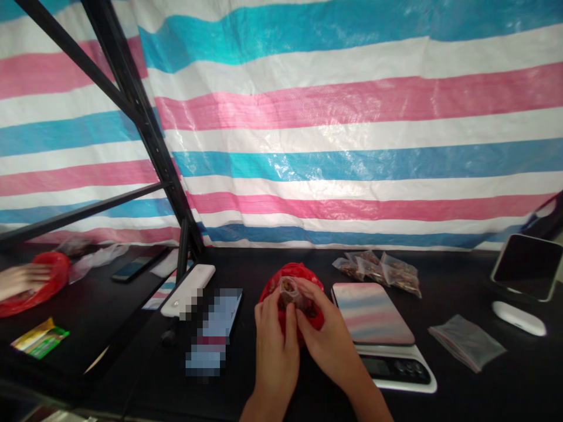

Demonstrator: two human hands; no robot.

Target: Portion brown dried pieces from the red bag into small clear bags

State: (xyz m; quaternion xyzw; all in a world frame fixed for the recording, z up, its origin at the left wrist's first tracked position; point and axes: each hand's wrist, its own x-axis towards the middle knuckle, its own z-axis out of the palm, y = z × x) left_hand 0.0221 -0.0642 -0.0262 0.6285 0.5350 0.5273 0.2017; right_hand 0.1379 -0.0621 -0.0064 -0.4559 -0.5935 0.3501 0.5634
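Both my hands meet over a red plastic bag [271,291] on the black table. My left hand [275,346] and my right hand [326,340] pinch a small clear pouch [291,291] holding brown bits, held just above the red bag's mouth. Their fingers are closed on the pouch's top edge. Right beside my right hand stands a white kitchen scale [373,316] with a shiny platform.
Several filled clear pouches [380,269] lie behind the scale. A stack of empty pouches [466,341], a white mouse-like object [519,318] and a propped phone [528,266] are at the right. A white power bank [188,289] lies left. Another person's hand [21,280] rests on a red bag far left.
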